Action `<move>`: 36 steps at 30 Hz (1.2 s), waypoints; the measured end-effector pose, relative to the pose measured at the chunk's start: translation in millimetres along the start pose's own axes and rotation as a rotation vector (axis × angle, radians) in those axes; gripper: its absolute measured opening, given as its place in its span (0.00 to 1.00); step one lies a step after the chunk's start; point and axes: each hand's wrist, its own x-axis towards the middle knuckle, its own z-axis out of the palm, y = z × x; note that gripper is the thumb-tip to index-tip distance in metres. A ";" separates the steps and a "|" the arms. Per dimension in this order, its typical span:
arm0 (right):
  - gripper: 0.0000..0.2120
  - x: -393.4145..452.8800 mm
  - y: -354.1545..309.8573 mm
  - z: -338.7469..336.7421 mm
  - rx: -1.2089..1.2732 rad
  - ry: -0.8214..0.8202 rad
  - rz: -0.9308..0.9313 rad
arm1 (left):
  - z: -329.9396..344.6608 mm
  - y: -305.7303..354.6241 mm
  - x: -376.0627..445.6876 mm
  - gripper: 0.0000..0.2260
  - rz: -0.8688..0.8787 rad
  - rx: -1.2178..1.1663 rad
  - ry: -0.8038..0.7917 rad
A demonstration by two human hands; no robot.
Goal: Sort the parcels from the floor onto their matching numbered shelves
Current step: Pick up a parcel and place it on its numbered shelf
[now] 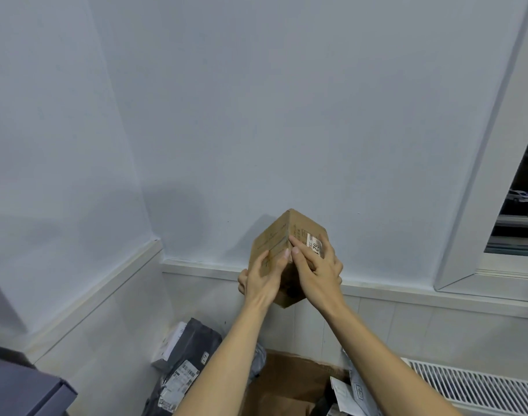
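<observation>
I hold a small brown cardboard box (274, 238) up in front of the pale wall, one corner edge turned towards me. My left hand (261, 276) grips its left face and my right hand (317, 267) grips its right face, partly covering a white label with printed digits. Below, several parcels lie on the floor: a dark grey mailer bag (186, 367) with white labels, a large flattened cardboard piece (289, 382), and white and pale mailers (354, 391) at the right. No numbered shelf is in view.
A wall corner with a white ledge (130, 268) runs at the left. A window frame (497, 175) stands at the right with a white radiator (473, 385) below it. A dark blue-grey surface (19, 388) juts in at the bottom left.
</observation>
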 end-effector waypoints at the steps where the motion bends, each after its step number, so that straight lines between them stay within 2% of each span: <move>1: 0.11 -0.4 -0.2 0.5 -0.004 0.025 -0.009 | 0.8 -3.4 3.9 0.46 -0.003 -0.020 -0.007; 5: 0.14 -0.9 7.2 5.1 0.052 0.193 -0.025 | 14.1 -37.9 37.4 0.40 -0.036 -0.052 -0.101; 8: 0.14 -0.3 12.5 7.8 0.094 0.278 -0.010 | 4.9 -18.3 17.0 0.36 -0.021 -0.125 -0.212; 11: 0.14 0.0 13.4 7.2 0.156 0.321 0.012 | 1.7 -5.7 -2.6 0.27 -0.023 -0.195 -0.267; 15: 0.16 1.9 13.1 5.1 0.178 0.310 0.055 | 4.3 -7.2 -5.7 0.27 -0.143 -0.287 -0.219; 18: 0.24 8.2 16.3 7.4 0.131 0.257 0.141 | 4.6 -6.7 -5.2 0.24 -0.086 -0.261 -0.207; 21: 0.29 11.7 21.3 9.4 0.082 0.201 0.176 | 1.0 -2.1 -4.2 0.16 -0.029 -0.233 -0.187; 22: 0.30 11.7 21.4 8.3 0.075 0.180 0.196 | -0.3 -2.3 -1.1 0.20 -0.008 -0.219 -0.177; 24: 0.29 13.1 24.2 6.2 0.051 0.141 0.221 | -1.9 -5.1 3.6 0.31 0.003 -0.137 -0.158; 25: 0.27 13.3 25.9 5.6 0.042 0.125 0.215 | -2.5 -6.0 4.1 0.32 0.011 -0.091 -0.130; 28: 0.19 12.8 26.7 7.6 0.079 0.107 0.215 | -4.1 -5.9 3.5 0.22 0.038 -0.078 -0.057; 30: 0.19 13.8 28.3 9.0 0.118 0.103 0.250 | -3.1 -0.9 3.5 0.15 0.015 -0.110 -0.031; 34: 0.20 12.3 31.4 7.7 0.104 0.119 0.239 | -1.3 4.8 7.3 0.24 0.006 -0.054 0.097; 36: 0.16 11.9 34.8 6.4 0.097 0.129 0.218 | -0.7 0.0 12.2 0.20 0.031 -0.045 0.103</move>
